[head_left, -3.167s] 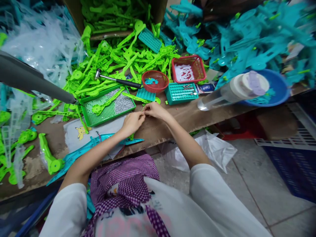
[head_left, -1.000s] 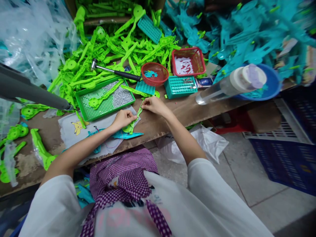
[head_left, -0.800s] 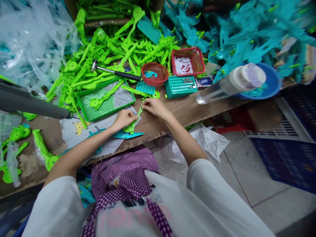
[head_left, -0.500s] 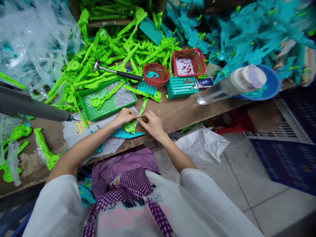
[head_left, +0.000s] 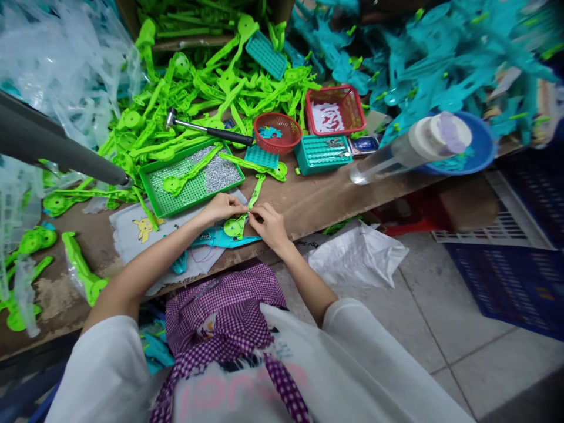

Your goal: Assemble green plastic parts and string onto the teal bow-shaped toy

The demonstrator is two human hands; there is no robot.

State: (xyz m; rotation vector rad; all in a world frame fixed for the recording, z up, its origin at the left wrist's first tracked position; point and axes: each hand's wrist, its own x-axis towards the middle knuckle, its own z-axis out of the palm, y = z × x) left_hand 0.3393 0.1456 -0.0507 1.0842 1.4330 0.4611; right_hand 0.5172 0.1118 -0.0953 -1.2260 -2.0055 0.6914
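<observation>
Near the table's front edge, a green plastic part [head_left: 233,228] with a round end lies over a teal part [head_left: 211,238]. My left hand [head_left: 224,207] is closed at the middle of the green part, its fingertips pinched together there. From the other side my right hand [head_left: 268,223] meets it, thumb and fingers pinched on something too small to make out. The fingertips of both hands nearly touch. Behind them stands a green tray [head_left: 176,202] with small silvery pieces and another green part in it.
A hammer [head_left: 211,128], a round red basket [head_left: 282,144], a square red basket [head_left: 337,126] and a teal box [head_left: 324,161] stand behind. A clear bottle [head_left: 396,150] is at right, a grey rod [head_left: 66,144] at left. Green and teal parts are heaped at the back.
My right hand has shifted slightly, its fingertips a little apart from my left ones. The grey rod appears slightly lower at its tip. The pose of my left hand is nearly the same.
</observation>
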